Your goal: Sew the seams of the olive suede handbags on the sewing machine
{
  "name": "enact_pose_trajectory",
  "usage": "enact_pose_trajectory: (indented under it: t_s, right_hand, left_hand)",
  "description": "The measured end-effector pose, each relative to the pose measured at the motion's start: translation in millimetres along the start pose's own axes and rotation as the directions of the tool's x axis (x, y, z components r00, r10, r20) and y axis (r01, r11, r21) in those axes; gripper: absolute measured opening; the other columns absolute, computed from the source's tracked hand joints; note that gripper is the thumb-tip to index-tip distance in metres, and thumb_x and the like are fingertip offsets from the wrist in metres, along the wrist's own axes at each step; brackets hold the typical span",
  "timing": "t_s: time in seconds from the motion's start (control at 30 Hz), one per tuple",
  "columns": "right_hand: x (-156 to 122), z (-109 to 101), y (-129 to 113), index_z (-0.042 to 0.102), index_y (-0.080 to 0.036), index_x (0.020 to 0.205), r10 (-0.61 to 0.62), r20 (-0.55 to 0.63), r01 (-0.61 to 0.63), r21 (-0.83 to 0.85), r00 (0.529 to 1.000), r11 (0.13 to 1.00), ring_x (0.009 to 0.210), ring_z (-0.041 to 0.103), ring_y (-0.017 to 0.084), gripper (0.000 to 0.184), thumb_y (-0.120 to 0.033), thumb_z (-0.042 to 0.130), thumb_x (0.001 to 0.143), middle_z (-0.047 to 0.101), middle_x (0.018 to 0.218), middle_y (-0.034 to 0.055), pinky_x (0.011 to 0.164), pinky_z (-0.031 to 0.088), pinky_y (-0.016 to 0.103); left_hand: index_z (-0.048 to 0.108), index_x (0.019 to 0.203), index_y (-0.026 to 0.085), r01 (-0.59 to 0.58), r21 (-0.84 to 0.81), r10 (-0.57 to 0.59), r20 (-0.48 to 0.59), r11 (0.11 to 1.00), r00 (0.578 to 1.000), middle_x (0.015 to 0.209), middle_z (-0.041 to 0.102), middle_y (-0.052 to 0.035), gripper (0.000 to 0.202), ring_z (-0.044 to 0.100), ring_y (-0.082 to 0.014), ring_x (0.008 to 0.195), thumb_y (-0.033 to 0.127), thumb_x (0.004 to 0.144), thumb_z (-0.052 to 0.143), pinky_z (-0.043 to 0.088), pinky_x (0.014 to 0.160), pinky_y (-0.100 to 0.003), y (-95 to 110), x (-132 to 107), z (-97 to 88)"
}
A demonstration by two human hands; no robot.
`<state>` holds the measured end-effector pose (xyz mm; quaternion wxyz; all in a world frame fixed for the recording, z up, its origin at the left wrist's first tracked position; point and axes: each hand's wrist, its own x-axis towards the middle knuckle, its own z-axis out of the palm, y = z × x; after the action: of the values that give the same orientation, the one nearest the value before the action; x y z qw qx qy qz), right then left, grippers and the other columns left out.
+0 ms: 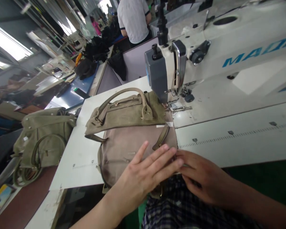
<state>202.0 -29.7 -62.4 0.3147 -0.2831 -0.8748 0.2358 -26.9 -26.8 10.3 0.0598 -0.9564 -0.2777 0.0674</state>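
Note:
An olive handbag (124, 109) with a mauve lining (124, 143) turned outward lies on the sewing table's front edge. Its far right corner sits at the needle area of a white sewing machine (173, 70). My left hand (150, 168) rests on the lining, fingers stretched out and spread. At the bag's near right edge, my right hand (200, 175) has its fingers bent and pinched on that edge. The left fingertips partly hide what the right fingers hold. A rounded handle (124, 92) arches over the bag's far side.
A second olive handbag (45, 140) lies to the left on a brown surface (26, 200). A ruler scale (228, 136) runs along the table (205, 149) to the right. Farther back, a person in a white shirt (133, 19) stands beyond a partition (138, 60).

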Motion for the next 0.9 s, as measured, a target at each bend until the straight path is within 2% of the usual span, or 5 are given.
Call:
enact_pose_trajectory:
  t_s: [0.13,0.3,0.43,0.67,0.9]
  right_hand:
    - [-1.3,9.0,-1.6,0.064,-0.012,0.094,-0.030,-0.063,0.031,0.013,0.998,0.999,0.101,0.059,0.022,0.021,-0.005,0.046,0.088,0.065,0.096,0.0116,0.100,0.047,0.041]
    - [-1.4,9.4,-3.7,0.064,-0.010,0.094,-0.089,-0.085,0.089,-0.006,0.992,0.996,0.089,0.062,0.019,0.026,-0.003,0.039,0.092,0.066,0.089,0.0108,0.092,0.052,0.034]
    - [-2.3,5.4,-4.7,0.064,-0.008,0.097,-0.113,-0.048,0.111,-0.043,0.992,0.993,0.090,0.062,0.019,0.030,-0.006,0.035,0.094,0.067,0.091,0.0126,0.090,0.053,0.034]
    - [-12.7,12.9,-2.4,0.065,-0.009,0.102,-0.089,-0.059,0.082,-0.125,0.994,0.989,0.101,0.060,0.023,0.027,-0.012,0.038,0.096,0.067,0.097,0.0123,0.090,0.052,0.039]
    - [-8.4,14.0,-9.2,0.066,-0.011,0.093,-0.030,-0.113,0.011,-0.173,0.993,0.985,0.079,0.064,0.018,0.033,-0.012,0.034,0.098,0.068,0.084,0.0088,0.075,0.055,0.031]
  left_hand:
    - [0.032,0.141,0.007,-0.069,0.006,0.068,0.128,0.998,0.990,0.155,0.019,-0.0110,0.074,0.000,-0.0233,0.145,0.030,0.076,0.059,-0.010,0.117,-0.050,-12.7,22.2,-3.5]
    - [0.051,0.111,0.013,0.045,-0.151,-0.003,0.268,0.988,0.964,0.110,0.060,-0.0095,0.044,0.048,-0.0261,0.117,0.028,0.070,0.062,0.008,0.118,-0.046,-13.2,13.8,-4.0]
    - [0.040,0.129,0.015,0.225,-0.308,-0.139,0.278,0.924,0.950,0.121,0.054,-0.0085,0.068,0.050,-0.0238,0.110,0.017,0.063,0.059,0.024,0.110,-0.041,-0.9,-1.3,3.7]
    - [0.037,0.136,0.014,0.257,-0.394,-0.166,0.250,0.882,0.954,0.129,0.051,-0.0093,0.073,0.047,-0.0251,0.115,0.018,0.065,0.056,0.022,0.110,-0.041,7.7,-6.9,23.0]
    - [0.025,0.146,0.014,0.081,-0.409,-0.007,0.179,0.909,0.984,0.151,0.031,-0.0065,0.072,0.032,-0.0200,0.136,0.025,0.080,0.051,0.026,0.112,-0.037,-1.3,7.5,-21.7]
